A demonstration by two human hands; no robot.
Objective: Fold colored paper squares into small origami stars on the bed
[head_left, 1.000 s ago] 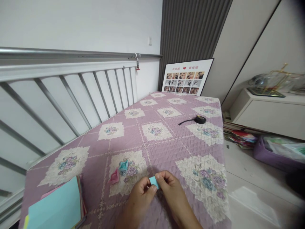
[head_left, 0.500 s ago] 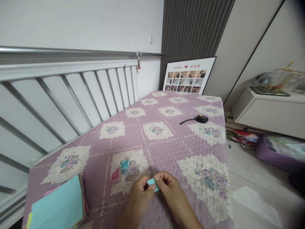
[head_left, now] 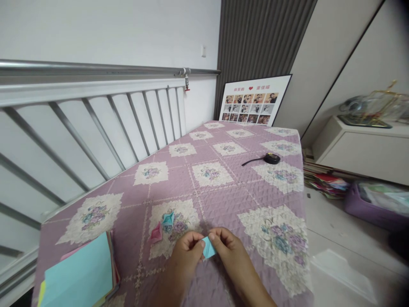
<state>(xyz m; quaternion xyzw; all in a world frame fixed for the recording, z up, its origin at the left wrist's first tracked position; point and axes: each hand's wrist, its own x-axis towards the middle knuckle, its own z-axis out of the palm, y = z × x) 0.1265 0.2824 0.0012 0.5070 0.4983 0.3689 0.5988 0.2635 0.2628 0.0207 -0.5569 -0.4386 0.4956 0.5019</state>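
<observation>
Taking the small blue paper as the clock's centre, the stack lies between eight and nine o'clock, a blue sheet on top; set off to the side, it probably leaves the working space free while staying within reach. At half past nine sits the pink piece, and at ten the blue piece, close together on the cloth, likely put aside there so they don't get crushed. The left hand has its fingers closed on the paper's left edge, thumb on top, seemingly to steady it. The paper is between the hands, low at centre: light blue, folded small, flat-faced, with crease lines running down it. The right hand pinches its upper right edge, thumb over the face, which should keep the folds pressed together. The tape measure, near one o'clock, lies well apart, apparently unused.
</observation>
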